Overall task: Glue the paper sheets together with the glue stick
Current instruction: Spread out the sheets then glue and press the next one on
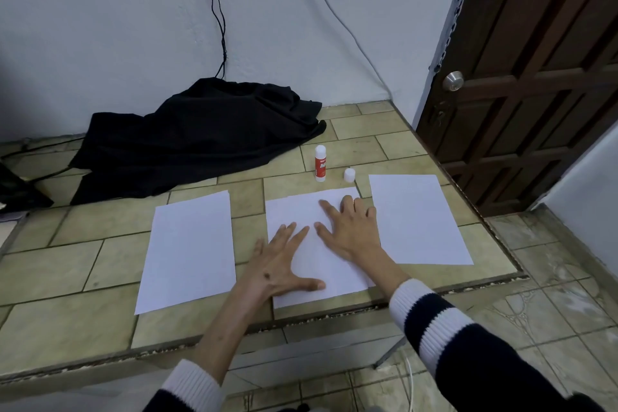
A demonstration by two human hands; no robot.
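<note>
Head cam: left hand (281, 264) and right hand (347, 231) both flat, fingers spread, pressing on the middle sheet (311, 264) on the tiled table (67, 264). Left sheet (189, 251) and right sheet (418, 217) lie apart on either side. Glue stick (320, 163) stands upright behind, uncapped; cap (349, 175) just beside it. Black cloth (194, 134) against the wall.

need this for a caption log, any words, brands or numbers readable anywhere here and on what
Glue stick: white print on its red label, too blurred to read.
Paper sheets, left, middle and right: blank, no print visible.
Loose white cap: no marking visible.
Nothing else in view carries legible text.
</note>
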